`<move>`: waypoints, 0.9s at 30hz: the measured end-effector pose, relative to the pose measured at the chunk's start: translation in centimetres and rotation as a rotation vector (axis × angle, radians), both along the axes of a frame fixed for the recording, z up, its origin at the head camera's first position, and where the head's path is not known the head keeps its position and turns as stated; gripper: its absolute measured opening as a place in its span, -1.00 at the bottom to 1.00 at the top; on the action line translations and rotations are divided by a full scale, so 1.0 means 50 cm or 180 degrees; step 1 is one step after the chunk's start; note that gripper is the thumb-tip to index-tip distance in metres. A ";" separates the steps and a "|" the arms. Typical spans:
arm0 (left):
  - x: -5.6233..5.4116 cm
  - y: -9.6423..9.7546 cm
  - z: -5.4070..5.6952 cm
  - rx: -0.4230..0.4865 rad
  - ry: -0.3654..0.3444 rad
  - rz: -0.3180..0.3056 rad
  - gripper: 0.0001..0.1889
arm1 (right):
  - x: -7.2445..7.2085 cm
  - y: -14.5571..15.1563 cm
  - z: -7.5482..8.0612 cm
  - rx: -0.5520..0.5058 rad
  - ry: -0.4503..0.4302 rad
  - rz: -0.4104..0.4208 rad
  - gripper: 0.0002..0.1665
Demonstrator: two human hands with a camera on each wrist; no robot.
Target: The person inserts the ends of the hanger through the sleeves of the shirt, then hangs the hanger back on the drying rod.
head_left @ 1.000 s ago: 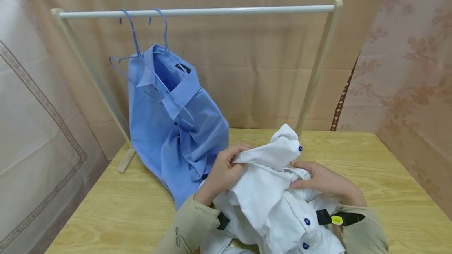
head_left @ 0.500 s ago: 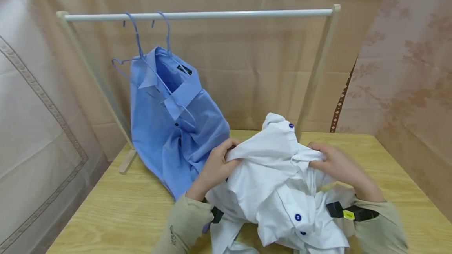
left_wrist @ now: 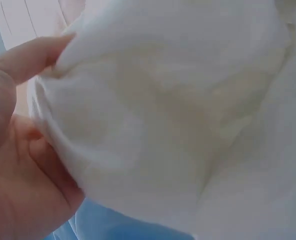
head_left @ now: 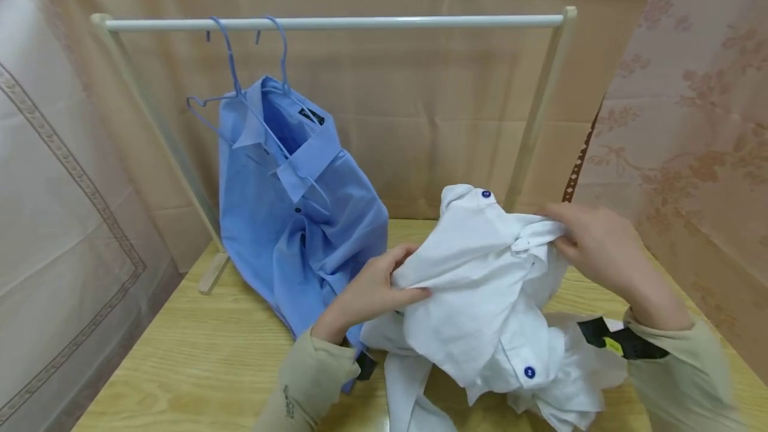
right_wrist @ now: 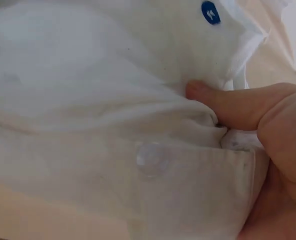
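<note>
A crumpled white shirt (head_left: pixel 474 272) with dark blue buttons is held up over the table between both hands. My left hand (head_left: pixel 369 292) pinches its left edge, thumb in front. At the upper right edge, my right hand (head_left: pixel 606 255) grips a gathered fold of the cloth. In the right wrist view the thumb (right_wrist: pixel 238 102) presses on the fabric, just above a flap with a clear button (right_wrist: pixel 153 159). The left wrist view shows the left thumb (left_wrist: pixel 35 55) on the white cloth. Lower parts of the shirt hang down toward the tabletop.
A white rail rack (head_left: pixel 390 22) stands on the wooden table (head_left: pixel 198 359). Two blue hangers (head_left: pixel 229 59) hook over its left part. A blue shirt (head_left: pixel 354 205) hangs there, its lower part close to my left hand. Beige curtains (head_left: pixel 432 119) enclose the back.
My right hand has moved right and up with its part of the white shirt, spreading the cloth wider. The shirt's upper end has risen and shifted left. The left hand still holds its edge.
</note>
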State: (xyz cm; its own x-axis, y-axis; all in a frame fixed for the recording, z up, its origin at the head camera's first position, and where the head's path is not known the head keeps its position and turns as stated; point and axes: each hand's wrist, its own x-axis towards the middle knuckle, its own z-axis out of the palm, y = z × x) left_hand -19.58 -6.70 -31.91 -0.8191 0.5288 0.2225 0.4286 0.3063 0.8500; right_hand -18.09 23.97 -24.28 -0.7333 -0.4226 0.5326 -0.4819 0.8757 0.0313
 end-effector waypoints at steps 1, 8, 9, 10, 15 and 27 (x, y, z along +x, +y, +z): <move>0.003 0.001 0.002 -0.0066 -0.0001 -0.0007 -0.42 | 0.005 -0.002 0.004 0.0027 0.0107 -0.0059 -0.66; 0.006 0.015 0.027 -0.0386 0.0046 0.0096 -0.52 | 0.047 -0.028 0.027 0.0041 0.0793 -0.0169 -0.66; 0.005 0.019 0.032 -0.0390 0.0044 0.0119 -0.53 | 0.052 -0.032 0.030 -0.0003 0.0916 -0.0152 -0.67; 0.004 0.023 0.038 -0.0385 0.0043 0.0126 -0.54 | 0.057 -0.036 0.033 -0.0029 0.1050 -0.0120 -0.69; 0.006 0.050 0.060 -0.0226 -0.0178 0.0119 -0.55 | 0.068 -0.067 0.041 -0.0086 0.1612 0.0223 -0.73; 0.006 0.073 0.046 0.0702 -0.1064 -0.0688 -0.62 | 0.050 -0.136 -0.026 0.0035 0.1465 0.1068 -0.68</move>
